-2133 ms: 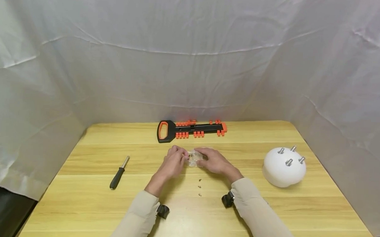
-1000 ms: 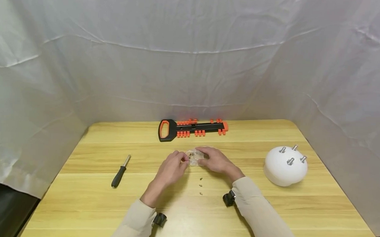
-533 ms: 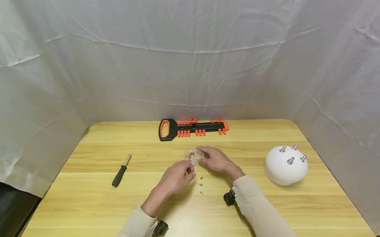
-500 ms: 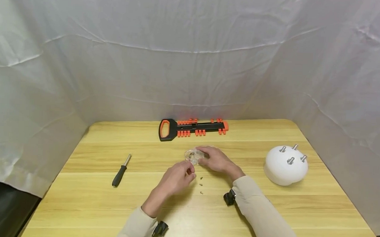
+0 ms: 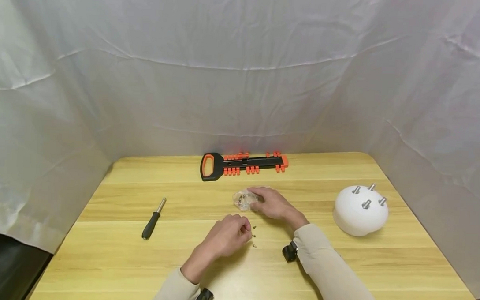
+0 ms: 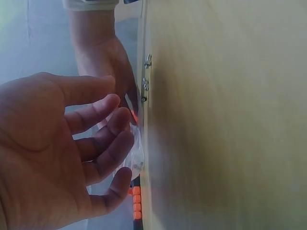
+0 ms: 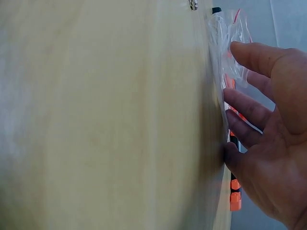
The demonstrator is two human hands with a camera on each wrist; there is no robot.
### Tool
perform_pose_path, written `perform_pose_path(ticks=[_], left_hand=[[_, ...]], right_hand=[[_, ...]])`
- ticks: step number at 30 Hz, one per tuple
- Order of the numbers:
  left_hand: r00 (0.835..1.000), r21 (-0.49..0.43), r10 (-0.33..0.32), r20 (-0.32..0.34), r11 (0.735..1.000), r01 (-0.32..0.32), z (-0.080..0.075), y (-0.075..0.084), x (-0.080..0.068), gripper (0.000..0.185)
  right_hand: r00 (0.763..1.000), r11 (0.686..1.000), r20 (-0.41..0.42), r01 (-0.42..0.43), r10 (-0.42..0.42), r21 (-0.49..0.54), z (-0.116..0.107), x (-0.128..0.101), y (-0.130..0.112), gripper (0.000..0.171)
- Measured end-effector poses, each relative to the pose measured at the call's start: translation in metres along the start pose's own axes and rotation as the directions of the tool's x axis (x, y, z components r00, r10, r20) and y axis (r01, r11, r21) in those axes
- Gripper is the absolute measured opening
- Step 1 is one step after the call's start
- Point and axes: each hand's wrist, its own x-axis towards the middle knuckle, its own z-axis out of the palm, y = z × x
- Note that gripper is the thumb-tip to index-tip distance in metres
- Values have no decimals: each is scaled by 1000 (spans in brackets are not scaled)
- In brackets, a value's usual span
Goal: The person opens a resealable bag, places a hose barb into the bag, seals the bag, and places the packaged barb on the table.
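My right hand [image 5: 273, 203] pinches a clear plastic bag [image 5: 243, 200] between thumb and fingers, with small dark pieces visible inside it. In the right wrist view the thumb lies over the crumpled bag [image 7: 230, 33], which has a red strip. My left hand [image 5: 227, 235] is curled just left of a short column of small metal pieces [image 5: 254, 235] that look like screws. In the left wrist view, the left hand's fingers [image 6: 108, 152] are bent and the thumb tip lies close to the index fingertip. Whether something small sits between them is hidden.
A black-handled screwdriver [image 5: 151, 225] lies on the wooden table [image 5: 113, 260] at the left. At the back lies a black rack with orange clips [image 5: 255, 162]. A white rounded object [image 5: 358, 216] with several metal posts stands at the right. Grey sheeting [image 5: 242, 97] surrounds the table.
My left hand has left the plastic bag and come toward the near side, beside the small metal pieces. My right hand stays at the bag, nearly unmoved.
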Motion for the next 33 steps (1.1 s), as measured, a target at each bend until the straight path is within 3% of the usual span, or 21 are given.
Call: perform_pose_path(ticks=[8, 15, 33], left_hand=[[997, 97, 15, 77, 995, -22, 3, 7, -6, 13], [992, 117, 19, 125, 993, -34, 6, 10, -5, 14], [996, 93, 36, 86, 995, -44, 13, 12, 1, 10]], right_hand=[[1000, 1000, 4, 2, -1, -10, 0, -1, 0, 56], [1000, 1000, 4, 12, -12, -28, -2, -1, 0, 56], [1000, 999, 12, -10, 11, -53, -1, 0, 1, 56]])
